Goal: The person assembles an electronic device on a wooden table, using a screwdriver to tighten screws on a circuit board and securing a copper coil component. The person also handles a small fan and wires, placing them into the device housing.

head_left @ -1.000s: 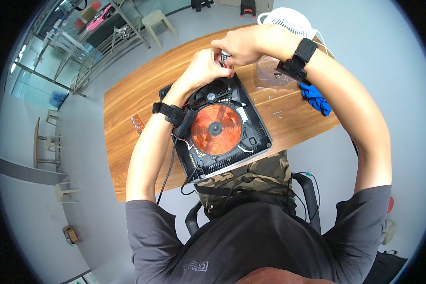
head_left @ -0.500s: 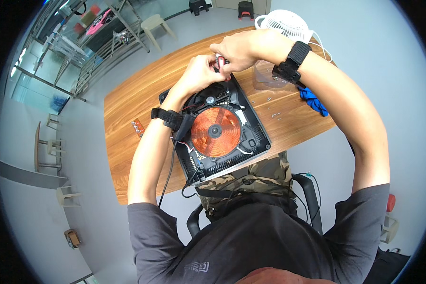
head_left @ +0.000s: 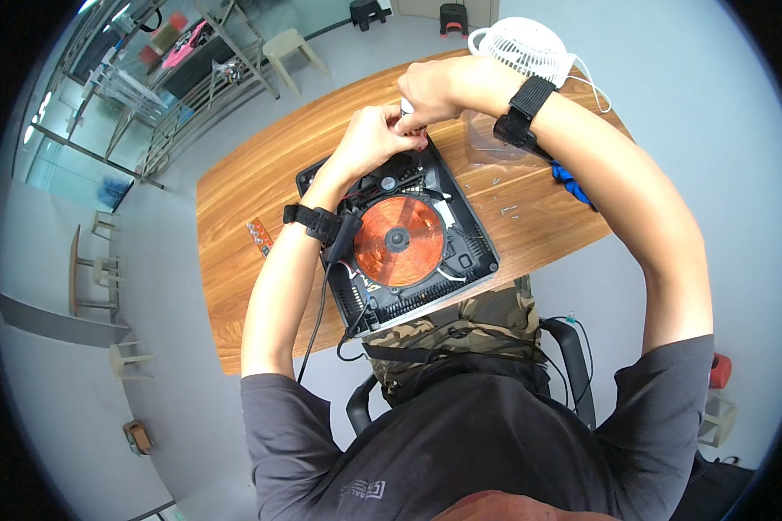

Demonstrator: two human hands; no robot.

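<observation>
An opened induction cooker (head_left: pixel 469 247) lies on the table before me, its black housing showing a round copper coil (head_left: pixel 382 252). At its far edge my right hand (head_left: pixel 430 94) is closed around a small tool with a red-and-white handle (head_left: pixel 407 106), seemingly a screwdriver; only the white end shows clearly. My left hand (head_left: pixel 375 135) is closed beside it, fingertips pinched low by the tool and a bit of red. What those fingertips hold is hidden. The tool's tip is out of sight too. Both wrists wear black straps.
A white fan (head_left: pixel 526 48) stands at the far right of the wooden table (head_left: pixel 243 182). Near it are a clear plastic tray (head_left: pixel 487 143), several loose screws (head_left: pixel 508 209) and blue cloth (head_left: pixel 572 184). An orange strip (head_left: pixel 259 236) lies at left. A cable (head_left: pixel 314 326) hangs below my left wrist.
My right hand has turned and shifted slightly to the right over the tool, covering more of its red handle. My left hand keeps its pinch beside it. The view has shifted slightly.
</observation>
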